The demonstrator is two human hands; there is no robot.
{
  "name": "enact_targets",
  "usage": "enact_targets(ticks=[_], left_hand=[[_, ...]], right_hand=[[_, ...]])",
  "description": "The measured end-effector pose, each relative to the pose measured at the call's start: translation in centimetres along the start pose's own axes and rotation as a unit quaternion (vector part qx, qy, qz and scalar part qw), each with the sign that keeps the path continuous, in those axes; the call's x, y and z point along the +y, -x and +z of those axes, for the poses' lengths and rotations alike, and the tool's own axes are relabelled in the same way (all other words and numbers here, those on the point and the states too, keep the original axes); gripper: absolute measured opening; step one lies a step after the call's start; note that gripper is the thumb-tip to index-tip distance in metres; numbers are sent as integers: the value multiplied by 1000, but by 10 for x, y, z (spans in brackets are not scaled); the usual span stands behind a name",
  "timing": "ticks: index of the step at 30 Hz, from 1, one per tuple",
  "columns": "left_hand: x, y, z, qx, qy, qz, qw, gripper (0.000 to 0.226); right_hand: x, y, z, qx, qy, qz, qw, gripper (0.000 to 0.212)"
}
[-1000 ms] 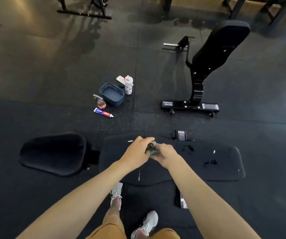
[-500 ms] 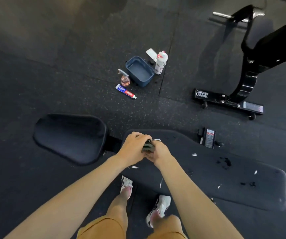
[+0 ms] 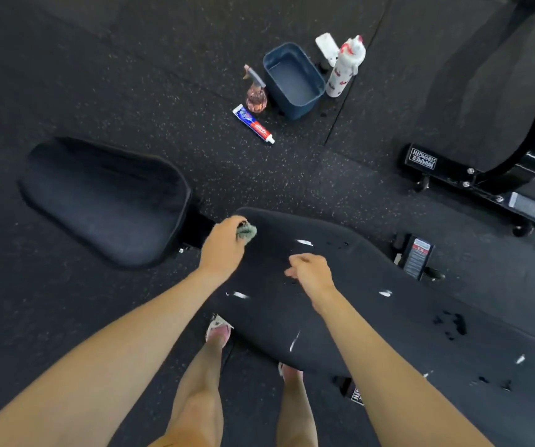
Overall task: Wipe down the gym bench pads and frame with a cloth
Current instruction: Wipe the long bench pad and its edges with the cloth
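A black gym bench stands below me, with a long back pad (image 3: 372, 311) to the right and a shorter seat pad (image 3: 105, 201) to the left. White smears and dark wet spots mark the long pad. My left hand (image 3: 224, 246) grips a bunched grey-green cloth (image 3: 246, 231) at the near-left end of the long pad. My right hand (image 3: 309, 274) hovers over the pad a little to the right, fingers loosely curled and holding nothing. Part of the bench frame (image 3: 416, 256) with a label shows behind the long pad.
On the rubber floor beyond the bench lie a toothpaste tube (image 3: 253, 124), a small pink spray bottle (image 3: 256, 93), a blue tub (image 3: 293, 80) and a white bottle (image 3: 345, 67). A second bench's black base (image 3: 472, 182) stands at the right. My feet are under the pad.
My hands, which were together on the cloth, have parted. The left hand keeps the cloth at the pad's end and the right hand has let go. My view has dropped closer to the bench.
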State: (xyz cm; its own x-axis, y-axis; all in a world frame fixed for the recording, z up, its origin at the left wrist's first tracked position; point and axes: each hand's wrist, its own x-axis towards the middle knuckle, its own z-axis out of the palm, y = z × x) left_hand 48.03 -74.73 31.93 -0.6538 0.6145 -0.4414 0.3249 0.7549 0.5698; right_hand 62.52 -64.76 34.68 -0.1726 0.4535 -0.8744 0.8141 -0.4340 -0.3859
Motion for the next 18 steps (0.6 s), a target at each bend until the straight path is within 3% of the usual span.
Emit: enact_targets(ticks=[3, 7, 12, 18], left_hand=[[-4, -33, 9, 47, 6, 15, 999, 36], [-4, -60, 27, 61, -54, 57, 995, 42], [-17, -44, 49, 114, -93, 116, 982, 49], [-43, -25, 46, 89, -32, 175, 980, 44]], right_hand=[[13, -20, -2, 65, 180, -105, 976, 38], [13, -40, 1, 78, 351, -214, 908, 58], [11, -52, 6, 102, 403, -212, 884, 83], [12, -61, 0, 94, 489, -236, 834, 96]])
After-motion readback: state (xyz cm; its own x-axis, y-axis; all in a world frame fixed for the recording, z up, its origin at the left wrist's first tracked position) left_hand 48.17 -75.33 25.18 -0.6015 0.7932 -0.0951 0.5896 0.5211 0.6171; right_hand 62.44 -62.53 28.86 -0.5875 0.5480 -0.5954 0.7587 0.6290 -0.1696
